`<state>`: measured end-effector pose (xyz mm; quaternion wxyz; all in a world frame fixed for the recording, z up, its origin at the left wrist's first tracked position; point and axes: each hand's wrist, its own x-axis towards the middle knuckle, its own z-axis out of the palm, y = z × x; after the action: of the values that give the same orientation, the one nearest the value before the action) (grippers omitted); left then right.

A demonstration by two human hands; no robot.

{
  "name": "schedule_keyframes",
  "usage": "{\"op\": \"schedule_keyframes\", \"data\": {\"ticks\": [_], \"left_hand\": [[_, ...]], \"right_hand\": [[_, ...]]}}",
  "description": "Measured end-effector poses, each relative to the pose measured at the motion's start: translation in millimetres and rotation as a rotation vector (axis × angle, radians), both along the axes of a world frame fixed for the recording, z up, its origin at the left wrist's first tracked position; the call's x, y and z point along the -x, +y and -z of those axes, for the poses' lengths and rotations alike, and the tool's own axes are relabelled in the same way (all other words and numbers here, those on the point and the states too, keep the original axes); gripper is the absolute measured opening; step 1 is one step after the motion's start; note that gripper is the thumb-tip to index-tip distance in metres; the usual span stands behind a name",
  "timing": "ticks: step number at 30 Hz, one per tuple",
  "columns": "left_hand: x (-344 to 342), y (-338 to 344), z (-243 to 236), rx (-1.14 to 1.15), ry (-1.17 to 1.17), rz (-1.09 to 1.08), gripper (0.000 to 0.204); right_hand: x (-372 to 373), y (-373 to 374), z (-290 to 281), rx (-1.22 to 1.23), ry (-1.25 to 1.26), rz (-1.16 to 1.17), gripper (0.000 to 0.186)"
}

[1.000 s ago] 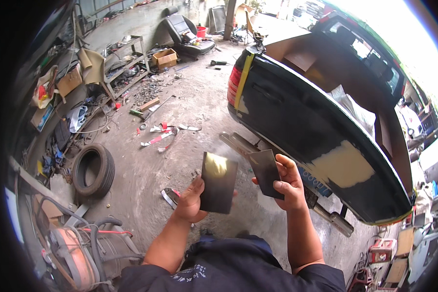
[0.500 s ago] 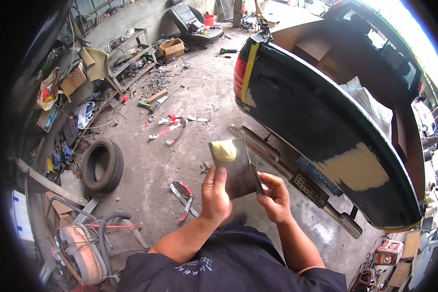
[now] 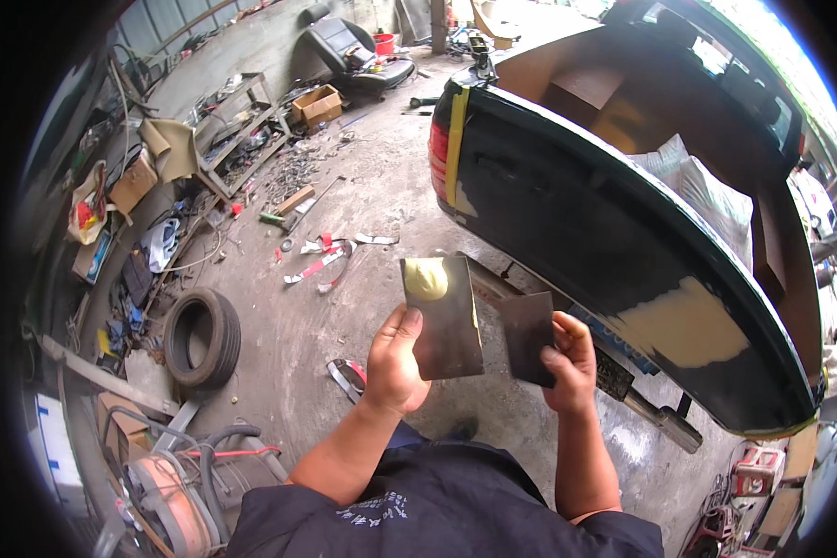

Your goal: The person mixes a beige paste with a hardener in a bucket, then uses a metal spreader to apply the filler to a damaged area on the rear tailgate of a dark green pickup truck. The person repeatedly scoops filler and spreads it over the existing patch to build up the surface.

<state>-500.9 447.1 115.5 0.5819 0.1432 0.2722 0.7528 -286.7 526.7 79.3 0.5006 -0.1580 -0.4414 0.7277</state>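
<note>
My left hand grips a dark, flat rectangular mixing board by its left edge, thumb on top. Near the board's far left corner sits a smooth mound of pale yellow body filler. My right hand pinches a smaller dark rectangular spreader, held apart from the board to its right. Beyond it stands the dark tailgate of a pickup truck. A large beige patch of filler covers its lower right part, and yellow tape runs down its left edge.
A tire lies at the left, with a hose reel nearer me. Red-and-white strips litter the concrete floor. Cluttered shelving lines the left wall, with a cardboard box and car seat farther back. The bumper juts below the tailgate.
The spreader has come away from the board's right edge as my right hand moved right and up. It now shows its broad face. My left hand and the board shifted slightly left.
</note>
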Motion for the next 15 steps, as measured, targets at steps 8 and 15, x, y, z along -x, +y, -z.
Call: {"op": "schedule_keyframes", "data": {"ticks": [8, 15], "left_hand": [[44, 24, 2, 0.037, -0.145, 0.370, 0.034], [126, 43, 5, -0.048, -0.053, 0.400, 0.032]], "right_hand": [[61, -4, 12, 0.321, 0.023, -0.257, 0.064], [102, 2, 8, 0.263, 0.072, 0.068, 0.064]]}}
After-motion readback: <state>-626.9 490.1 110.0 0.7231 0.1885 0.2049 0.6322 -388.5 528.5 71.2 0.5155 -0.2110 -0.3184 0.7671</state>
